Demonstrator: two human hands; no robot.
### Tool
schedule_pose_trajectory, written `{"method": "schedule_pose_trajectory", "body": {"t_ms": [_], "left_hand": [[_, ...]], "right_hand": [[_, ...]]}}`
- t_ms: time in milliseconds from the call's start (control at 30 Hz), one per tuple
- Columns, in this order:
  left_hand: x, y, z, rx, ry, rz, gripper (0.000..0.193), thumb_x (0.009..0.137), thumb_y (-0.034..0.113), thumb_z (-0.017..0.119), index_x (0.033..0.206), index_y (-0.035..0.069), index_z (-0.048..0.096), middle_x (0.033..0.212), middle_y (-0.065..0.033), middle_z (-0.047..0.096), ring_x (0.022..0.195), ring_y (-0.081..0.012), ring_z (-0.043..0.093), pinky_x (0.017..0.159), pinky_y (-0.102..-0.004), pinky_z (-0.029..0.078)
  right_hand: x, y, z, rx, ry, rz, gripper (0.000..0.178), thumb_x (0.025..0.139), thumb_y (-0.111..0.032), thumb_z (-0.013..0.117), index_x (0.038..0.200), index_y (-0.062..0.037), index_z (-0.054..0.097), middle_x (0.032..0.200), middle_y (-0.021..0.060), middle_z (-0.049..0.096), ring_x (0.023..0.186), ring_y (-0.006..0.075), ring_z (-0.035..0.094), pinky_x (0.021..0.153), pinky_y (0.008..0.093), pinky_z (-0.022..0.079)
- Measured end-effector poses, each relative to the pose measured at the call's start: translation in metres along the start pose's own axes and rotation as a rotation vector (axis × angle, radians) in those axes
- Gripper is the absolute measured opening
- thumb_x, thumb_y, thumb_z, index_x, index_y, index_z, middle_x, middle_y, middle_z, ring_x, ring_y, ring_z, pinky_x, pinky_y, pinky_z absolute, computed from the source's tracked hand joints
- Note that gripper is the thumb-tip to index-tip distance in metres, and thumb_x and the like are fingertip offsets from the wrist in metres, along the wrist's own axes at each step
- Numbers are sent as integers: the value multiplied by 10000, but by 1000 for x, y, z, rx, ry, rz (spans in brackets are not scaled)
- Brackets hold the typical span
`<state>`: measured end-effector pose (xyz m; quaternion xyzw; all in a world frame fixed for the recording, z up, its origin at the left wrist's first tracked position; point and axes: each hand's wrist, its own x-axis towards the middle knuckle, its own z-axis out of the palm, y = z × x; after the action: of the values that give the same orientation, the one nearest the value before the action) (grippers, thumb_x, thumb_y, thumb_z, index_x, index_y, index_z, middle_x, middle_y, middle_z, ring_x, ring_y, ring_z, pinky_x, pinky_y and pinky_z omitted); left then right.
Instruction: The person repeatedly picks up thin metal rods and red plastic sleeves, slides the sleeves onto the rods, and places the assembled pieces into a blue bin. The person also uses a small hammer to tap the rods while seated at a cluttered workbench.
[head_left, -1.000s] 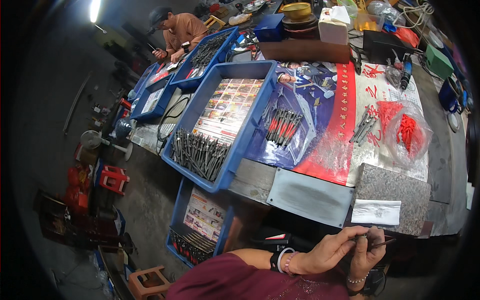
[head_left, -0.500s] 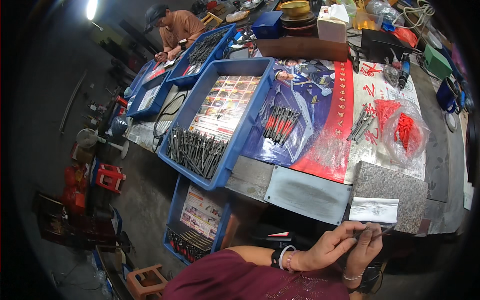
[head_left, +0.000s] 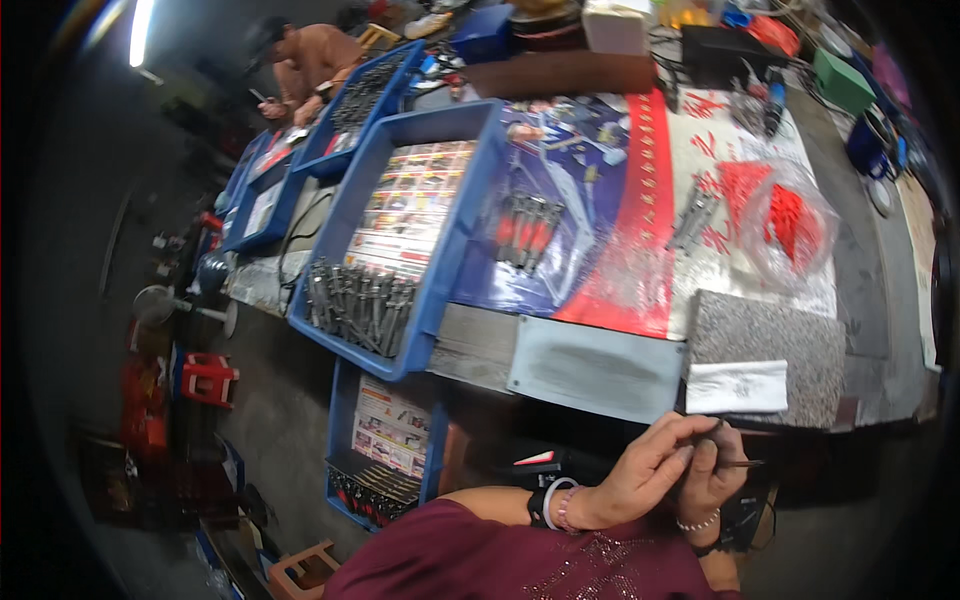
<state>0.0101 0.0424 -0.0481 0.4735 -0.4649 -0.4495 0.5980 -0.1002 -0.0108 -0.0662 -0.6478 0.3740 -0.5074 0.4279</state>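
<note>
Just in front of the table edge, my left hand (head_left: 632,478) and my right hand (head_left: 714,478) are held together, fingers pinched. A thin dark rod (head_left: 746,463) sticks out to the right from my right hand's fingers. My left fingertips press at its other end, mostly hidden by the fingers. Closest to the hands is a folded white cloth or paper (head_left: 738,386), lying on a speckled grey stone slab (head_left: 765,335). A grey-blue plate (head_left: 597,368) lies left of the slab.
A blue tray (head_left: 458,245) holds many dark metal pieces; another blue tray (head_left: 437,455) sits lower. Red-and-black pieces (head_left: 527,232), loose metal pieces (head_left: 694,217) and a plastic bag of red parts (head_left: 792,228) lie on the table. A co-worker (head_left: 312,65) works at the far left.
The view has shifted, so the table sits a little higher and further left. My hands stay together around the rod, fingers slightly shifted. The co-worker's hand has risen with a thin object.
</note>
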Motion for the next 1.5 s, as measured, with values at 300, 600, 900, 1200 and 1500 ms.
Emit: {"method": "schedule_pose_trajectory", "body": {"t_ms": [300,600,900,1200,1500], "left_hand": [[-1,2,7,-486,-12,-196,377,1013,62,430,1383,1,390,1001,2,523,700,-9,390,630,-149,352],[-1,9,-1,-146,-139,-71,418,1007,68,454,1419,10,415,831,-42,581,649,-65,503,563,-205,426],[-1,4,-4,-206,-177,-96,412,1006,56,430,1408,-25,393,805,-36,576,641,-63,497,570,-200,410],[33,39,-62,73,18,-273,371,993,81,481,1351,-15,458,846,-17,591,599,-29,480,537,-179,393],[123,28,-175,995,492,261,151,889,27,593,1013,-47,636,833,-92,630,652,-133,564,591,-263,453]], "right_hand": [[14,-10,-13,-3,-151,196,198,959,-146,549,832,5,549,632,66,521,486,150,497,459,306,374],[17,-12,-22,95,-99,18,158,872,-109,670,860,14,572,682,74,569,533,122,526,487,243,404],[8,-20,-10,-215,0,-15,166,949,-144,559,854,-9,540,626,94,511,469,220,498,446,303,372],[29,-19,-32,385,-156,406,438,1032,-349,408,951,47,576,629,13,511,497,48,439,459,195,363],[18,-5,-50,58,-475,465,229,965,-179,551,880,28,601,614,55,546,493,123,518,474,267,404]]}}
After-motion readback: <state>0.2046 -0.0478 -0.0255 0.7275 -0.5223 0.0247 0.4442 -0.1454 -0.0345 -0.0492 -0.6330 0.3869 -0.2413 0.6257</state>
